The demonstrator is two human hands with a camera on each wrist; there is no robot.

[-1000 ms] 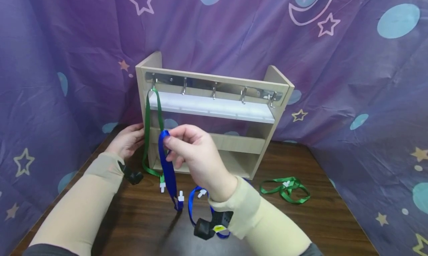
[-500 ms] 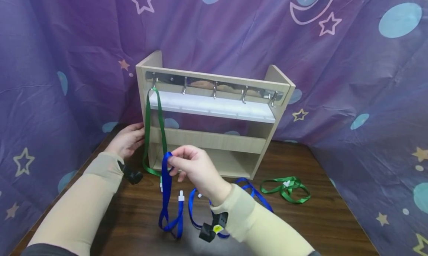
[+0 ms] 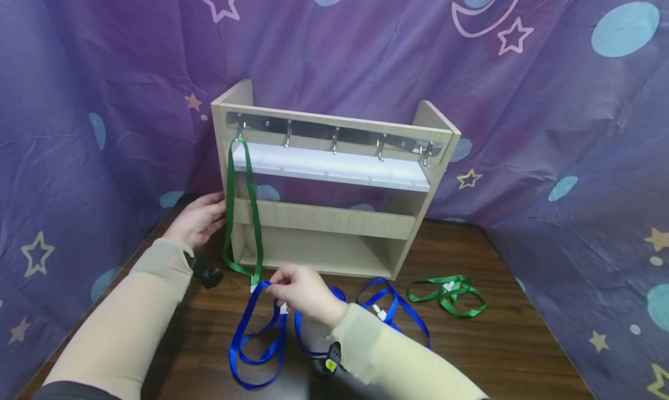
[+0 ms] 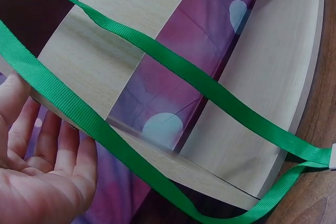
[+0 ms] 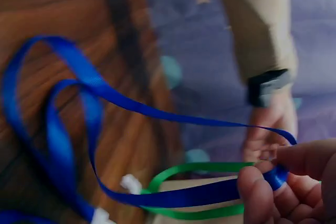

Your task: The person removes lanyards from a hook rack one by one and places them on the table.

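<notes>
My right hand [image 3: 305, 292] pinches a blue lanyard [image 3: 237, 336] between thumb and fingers, low over the table. Its lower part lies looped on the wood, with a white clip [image 3: 284, 309] beside the fingers. My left hand [image 3: 201, 219] rests against the left side of a small wooden rack [image 3: 324, 217]; in the left wrist view its fingers [image 4: 50, 135] touch the panel's edge. A green lanyard [image 3: 230, 202] hangs from the rack's leftmost hook [image 3: 240, 124], its white clip reaching down near the table, close to the right hand.
Other metal hooks [image 3: 335, 141] line the rail. Another blue lanyard [image 3: 298, 330] is partly hidden by the right forearm, and more blue strap [image 3: 413, 313] lies right of it. A loose green lanyard [image 3: 465, 301] lies farther right. Patterned purple cloth [image 3: 340, 51] surrounds the table.
My right hand has come down from in front of the rack to just above the table, still pinching the blue lanyard, whose lower part now spreads on the wood. My left hand stays put.
</notes>
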